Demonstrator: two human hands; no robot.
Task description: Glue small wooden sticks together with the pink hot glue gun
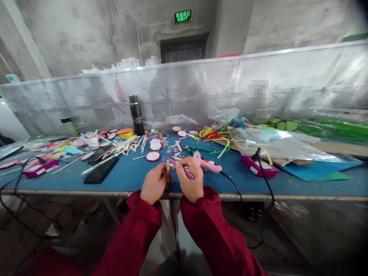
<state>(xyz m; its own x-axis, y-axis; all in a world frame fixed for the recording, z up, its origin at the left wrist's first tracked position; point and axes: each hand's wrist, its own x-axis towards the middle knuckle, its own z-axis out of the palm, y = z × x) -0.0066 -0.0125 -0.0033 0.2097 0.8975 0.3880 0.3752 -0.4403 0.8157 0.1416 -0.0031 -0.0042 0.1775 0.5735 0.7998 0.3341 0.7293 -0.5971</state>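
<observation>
At the near edge of the blue table, my left hand [155, 182] is closed on a short wooden craft stick [168, 165] that points up from the fingertips. Close beside it, my right hand [191, 180] is wrapped round a purple marker [189, 174], its front end towards the stick. Whether the two touch, I cannot tell. Just right of my right hand lies a pink glue gun [211, 166] with a black cord. Green-handled pliers [198, 148] lie behind it. Beyond my left hand are several round white discs with red rims [153, 156].
A black bottle [136, 115] stands at the back. A dark phone [101, 170] and a pile of sticks [129, 145] lie left. Purple power strips sit at left [41, 168] and right [259, 166]. Plastic bags [276, 140] and blue sheets [313, 170] cover the right. A perforated metal divider [195, 88] stands behind.
</observation>
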